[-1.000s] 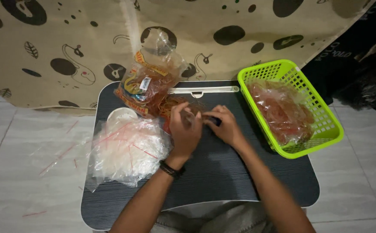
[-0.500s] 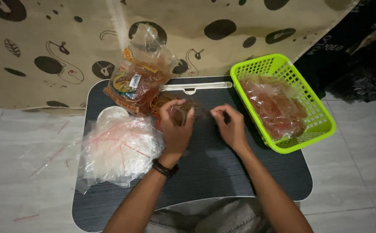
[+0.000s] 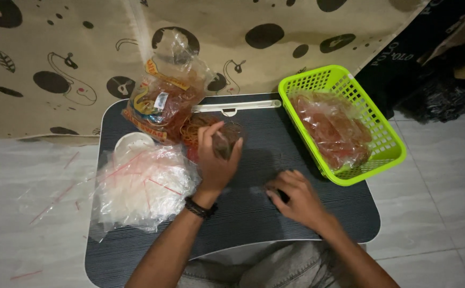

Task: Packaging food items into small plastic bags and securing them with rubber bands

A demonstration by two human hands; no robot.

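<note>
Hands working at a dark lap tray [image 3: 254, 224]

The left hand [image 3: 215, 160] is curling its fingers around a small clear packet [image 3: 226, 142] of brownish snack, just past the fingertips lying a large open snack bag [image 3: 160, 104]. The right hand [image 3: 296, 197] is resting on the tray with fingers bent together, apparently pinching something small and dark, the green basket [image 3: 387, 133] beyond them.

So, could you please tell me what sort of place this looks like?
Probably a home floor used for packing snacks: a low lap table on pale floor tiles, a patterned cloth behind, and a green basket of filled bags.
</note>
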